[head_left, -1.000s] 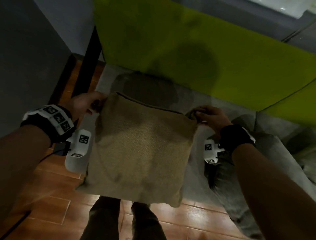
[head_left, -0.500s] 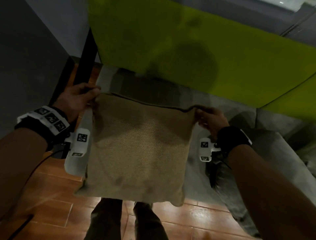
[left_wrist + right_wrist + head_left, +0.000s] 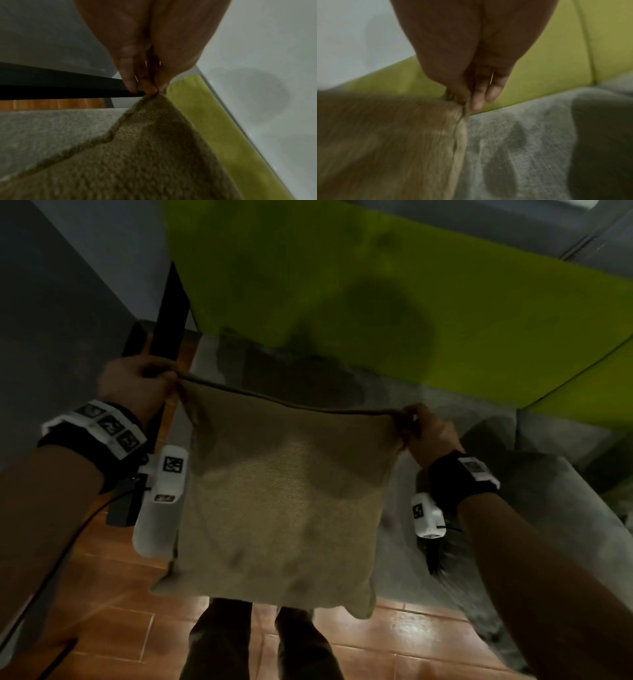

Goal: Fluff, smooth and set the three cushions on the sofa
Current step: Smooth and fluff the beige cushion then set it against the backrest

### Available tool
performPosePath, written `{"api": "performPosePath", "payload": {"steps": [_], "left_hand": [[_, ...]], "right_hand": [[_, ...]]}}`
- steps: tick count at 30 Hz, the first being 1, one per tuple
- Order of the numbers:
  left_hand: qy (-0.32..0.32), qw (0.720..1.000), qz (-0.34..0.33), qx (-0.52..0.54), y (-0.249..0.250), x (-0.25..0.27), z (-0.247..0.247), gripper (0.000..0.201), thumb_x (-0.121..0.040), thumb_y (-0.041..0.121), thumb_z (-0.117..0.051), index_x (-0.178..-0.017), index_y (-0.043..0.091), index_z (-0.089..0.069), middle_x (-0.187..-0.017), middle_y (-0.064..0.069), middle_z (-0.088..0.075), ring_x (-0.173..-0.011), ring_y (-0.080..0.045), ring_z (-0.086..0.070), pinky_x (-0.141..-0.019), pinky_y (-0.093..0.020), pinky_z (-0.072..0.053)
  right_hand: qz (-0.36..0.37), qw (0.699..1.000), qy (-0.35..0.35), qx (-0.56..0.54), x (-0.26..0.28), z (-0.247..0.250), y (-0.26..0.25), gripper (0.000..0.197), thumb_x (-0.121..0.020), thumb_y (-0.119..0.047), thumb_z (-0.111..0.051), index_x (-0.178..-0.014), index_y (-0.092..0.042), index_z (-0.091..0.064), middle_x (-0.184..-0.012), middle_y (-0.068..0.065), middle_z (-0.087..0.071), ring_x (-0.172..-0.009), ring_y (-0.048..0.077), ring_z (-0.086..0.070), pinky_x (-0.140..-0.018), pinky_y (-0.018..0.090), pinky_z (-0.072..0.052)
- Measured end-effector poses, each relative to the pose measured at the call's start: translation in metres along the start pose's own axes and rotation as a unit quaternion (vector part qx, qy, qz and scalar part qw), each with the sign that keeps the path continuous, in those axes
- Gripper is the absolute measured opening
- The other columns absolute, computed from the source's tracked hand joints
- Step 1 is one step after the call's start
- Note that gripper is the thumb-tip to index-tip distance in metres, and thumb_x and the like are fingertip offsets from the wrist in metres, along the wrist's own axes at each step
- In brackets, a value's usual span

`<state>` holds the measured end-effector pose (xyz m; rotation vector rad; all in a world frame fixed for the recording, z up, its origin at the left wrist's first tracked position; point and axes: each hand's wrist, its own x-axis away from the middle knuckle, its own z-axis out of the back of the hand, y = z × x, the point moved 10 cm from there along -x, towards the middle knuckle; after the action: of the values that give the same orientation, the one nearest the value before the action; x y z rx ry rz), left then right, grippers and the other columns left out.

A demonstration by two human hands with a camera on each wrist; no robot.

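Note:
A tan square cushion (image 3: 281, 501) hangs in the air in front of me, above the front edge of the sofa seat (image 3: 479, 440). My left hand (image 3: 137, 385) pinches its top left corner, and my right hand (image 3: 428, 433) pinches its top right corner. The top seam is pulled taut between them. In the left wrist view the fingers (image 3: 147, 86) nip the cushion (image 3: 137, 155) at its corner tip. In the right wrist view the fingers (image 3: 471, 97) clamp the blurred cushion (image 3: 385, 142) at its edge seam. No other cushions are clearly in view.
The sofa has a lime-green backrest (image 3: 376, 296) and a grey seat cover. A grey throw or cushion (image 3: 548, 508) lies rumpled on the seat at right. A black bar (image 3: 171, 313) stands at the sofa's left end beside a grey wall (image 3: 51, 302). Brown floor tiles (image 3: 102, 611) lie below.
Both hands have lifted the cushion and drawn apart, pulling its top edge from slack and bunched to straight and taut.

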<state>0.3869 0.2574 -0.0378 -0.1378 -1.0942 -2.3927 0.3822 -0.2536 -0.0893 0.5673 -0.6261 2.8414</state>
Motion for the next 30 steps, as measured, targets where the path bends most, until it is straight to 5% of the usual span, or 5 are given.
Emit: {"api": "performPosePath", "payload": {"steps": [3,10,14,26,30], "left_hand": [[0.031,0.989,-0.108,-0.094,0.044,0.009,0.005,0.037,-0.094,0.029,-0.055,-0.128,0.023,-0.065,-0.125,-0.014,-0.067,-0.115,-0.033,-0.061,-0.097,-0.036,-0.046],[-0.307,0.841,-0.298,-0.331,0.045,0.095,-0.097,0.104,-0.07,0.098,-0.022,-0.157,0.042,-0.004,-0.165,-0.017,-0.018,-0.15,-0.042,-0.017,-0.115,-0.064,-0.023],[-0.383,0.806,-0.241,-0.382,-0.012,0.106,-0.142,0.11,-0.056,0.104,-0.019,-0.142,0.057,0.031,-0.155,0.006,0.043,-0.147,-0.035,0.028,-0.117,-0.066,-0.009],[-0.406,0.784,-0.236,-0.407,-0.033,0.071,-0.185,0.108,-0.056,0.104,-0.022,-0.14,0.06,0.03,-0.15,0.01,0.049,-0.147,-0.034,0.03,-0.118,-0.068,-0.004],[-0.391,0.778,-0.235,-0.432,-0.026,0.071,-0.18,0.106,-0.055,0.103,-0.012,-0.139,0.059,0.033,-0.15,0.008,0.05,-0.147,-0.036,0.029,-0.118,-0.067,-0.003]], "right_hand": [[0.073,0.993,0.025,0.086,0.017,-0.006,-0.024,0.055,-0.1,-0.021,-0.051,-0.153,-0.024,-0.038,-0.15,0.017,-0.049,-0.129,0.043,-0.052,-0.102,0.052,-0.044],[0.381,0.909,-0.016,0.17,0.079,-0.06,-0.103,0.069,-0.102,-0.065,-0.024,-0.16,-0.026,-0.026,-0.166,0.01,-0.028,-0.154,0.036,-0.02,-0.125,0.057,-0.007],[0.317,0.935,-0.118,0.105,0.066,-0.113,-0.09,0.074,-0.096,-0.074,-0.02,-0.158,-0.045,0.008,-0.169,-0.002,0.019,-0.155,0.03,0.016,-0.123,0.046,0.012],[0.069,0.964,-0.254,0.034,-0.006,-0.157,0.017,0.093,-0.078,-0.096,-0.027,-0.148,-0.061,0.023,-0.166,-0.019,0.021,-0.155,0.024,0.016,-0.123,0.06,0.007],[0.056,0.972,-0.216,0.079,-0.009,-0.13,0.011,0.099,-0.08,-0.094,-0.013,-0.16,-0.038,0.007,-0.17,-0.009,0.008,-0.156,0.017,0.009,-0.122,0.053,0.016]]}}
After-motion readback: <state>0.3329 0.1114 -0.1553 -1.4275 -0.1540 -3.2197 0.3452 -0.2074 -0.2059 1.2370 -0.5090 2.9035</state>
